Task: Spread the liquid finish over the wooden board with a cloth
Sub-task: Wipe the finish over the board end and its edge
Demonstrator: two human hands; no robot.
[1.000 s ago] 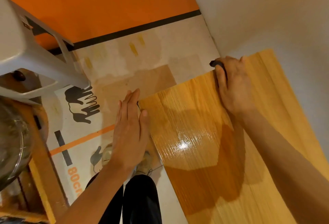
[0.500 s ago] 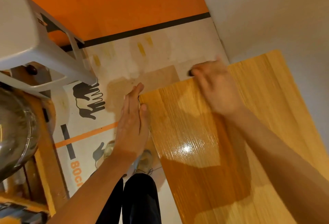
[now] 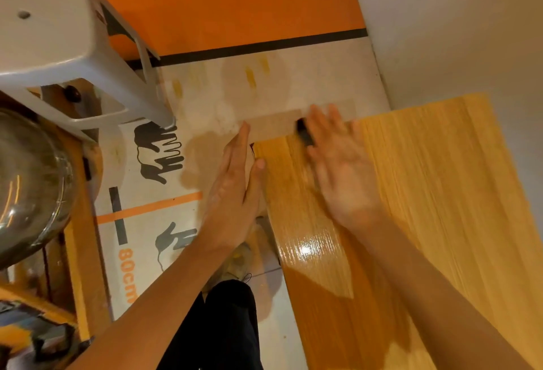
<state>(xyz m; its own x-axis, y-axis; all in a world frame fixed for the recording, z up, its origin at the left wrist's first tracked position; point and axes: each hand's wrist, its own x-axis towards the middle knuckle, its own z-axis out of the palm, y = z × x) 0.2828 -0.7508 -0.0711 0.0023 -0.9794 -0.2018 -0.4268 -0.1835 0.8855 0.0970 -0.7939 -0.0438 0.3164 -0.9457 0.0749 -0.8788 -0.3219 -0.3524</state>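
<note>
A long wooden board (image 3: 426, 208) with yellow-brown grain leans across the right half of the view, glossy and wet on its left part, duller on the right. My right hand (image 3: 340, 169) lies flat near the board's top left corner, fingers straight, pressing a small dark cloth (image 3: 304, 136) that peeks out under the fingers. My left hand (image 3: 235, 190) rests flat against the board's left edge, fingers straight and together, thumb on the board's face.
A grey plastic stool (image 3: 58, 40) stands at the upper left. A shiny metal bowl (image 3: 26, 187) sits on an orange-framed stand at the left. Printed cardboard (image 3: 152, 216) covers the floor. A white wall (image 3: 455, 31) rises behind the board. My dark trouser legs (image 3: 226, 325) are below.
My right hand has slid the cloth leftward along the board's top edge, from the middle to near the left corner. My left hand stays on the left edge.
</note>
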